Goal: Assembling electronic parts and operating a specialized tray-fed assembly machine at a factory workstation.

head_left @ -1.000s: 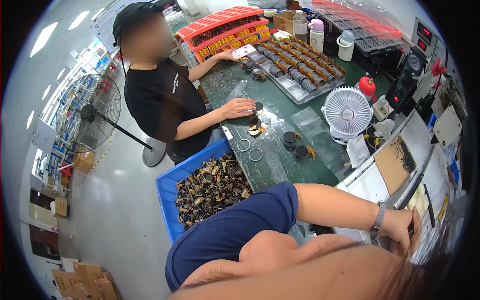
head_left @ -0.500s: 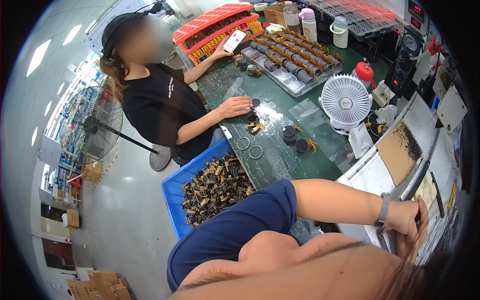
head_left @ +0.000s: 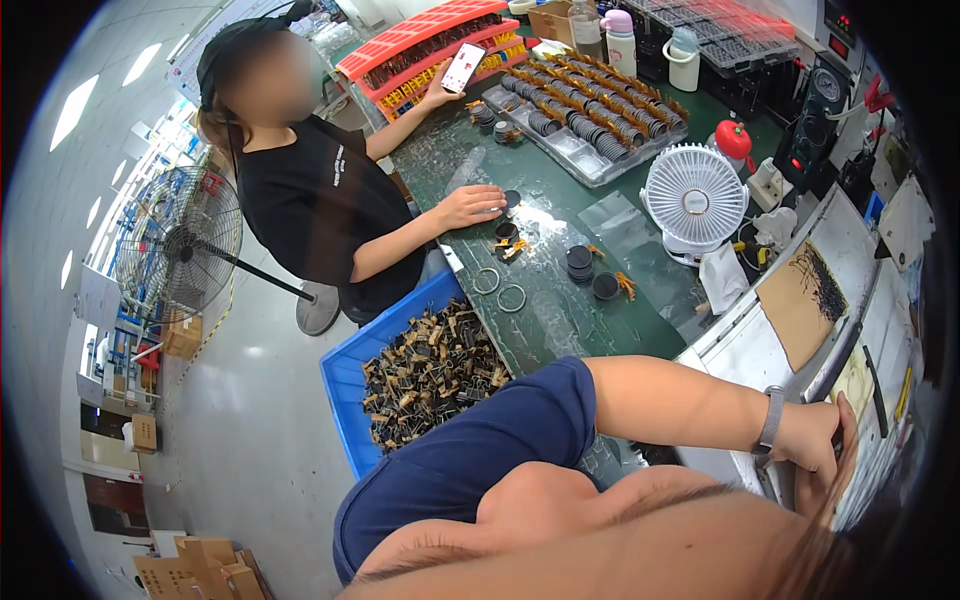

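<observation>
Bare white worktop borders the tan cardboard sheet's left edge; thin black pieces crowd its right. Our left hand curls, fingers bent, hold unclear.

I am noticing bright ceiling lights, which are shining above the grey floor. A pedestal fan is standing there; cardboard boxes are lying well apart.

The cardboard at three o'clock is tan. At two, a white desk fan; at eight, a blue crate.
</observation>
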The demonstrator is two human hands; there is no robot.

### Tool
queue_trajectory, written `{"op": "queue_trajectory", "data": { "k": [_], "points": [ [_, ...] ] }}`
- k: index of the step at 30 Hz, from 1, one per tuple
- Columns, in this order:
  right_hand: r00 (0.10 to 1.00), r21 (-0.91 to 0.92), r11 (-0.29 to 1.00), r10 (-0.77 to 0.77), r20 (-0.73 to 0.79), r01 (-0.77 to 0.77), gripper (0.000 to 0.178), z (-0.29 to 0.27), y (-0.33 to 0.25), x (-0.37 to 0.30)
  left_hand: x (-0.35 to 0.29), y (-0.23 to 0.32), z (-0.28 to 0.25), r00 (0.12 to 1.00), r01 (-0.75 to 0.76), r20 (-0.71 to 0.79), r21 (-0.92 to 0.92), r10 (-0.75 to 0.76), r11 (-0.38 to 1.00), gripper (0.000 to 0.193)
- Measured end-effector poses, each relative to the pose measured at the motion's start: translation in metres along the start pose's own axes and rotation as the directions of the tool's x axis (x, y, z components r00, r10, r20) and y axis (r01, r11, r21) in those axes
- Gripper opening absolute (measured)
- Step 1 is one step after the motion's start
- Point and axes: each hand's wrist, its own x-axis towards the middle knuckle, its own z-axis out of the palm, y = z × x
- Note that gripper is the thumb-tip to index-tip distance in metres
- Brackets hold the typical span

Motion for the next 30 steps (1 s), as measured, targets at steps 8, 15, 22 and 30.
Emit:
{"op": "queue_trajectory", "data": {
  "k": [8,15,22,30],
  "points": [
    [0.990,0.036,0.993,-0.108,-0.093,0.112,0.057,0.001,-0.022,0.019,0.001,-0.001,-0.002,0.997,-0.068,0.047,0.069,0.065,0.995,0.046],
    [0.844,-0.187,0.838,-0.532,-0.070,0.513,0.057,-0.012,0.016,0.015,-0.001,0.004,0.002,0.949,-0.313,0.124,0.253,0.290,0.916,0.045],
    [0.933,-0.308,0.910,-0.332,-0.138,0.278,0.028,-0.013,-0.022,0.003,-0.005,0.011,-0.006,0.874,-0.460,0.332,0.328,0.355,0.825,0.045],
    [0.871,-0.425,0.802,-0.487,-0.062,0.418,0.029,-0.028,-0.047,0.013,-0.015,0.029,-0.002,0.821,-0.521,0.461,0.360,0.339,0.774,0.041]
  ]
}}
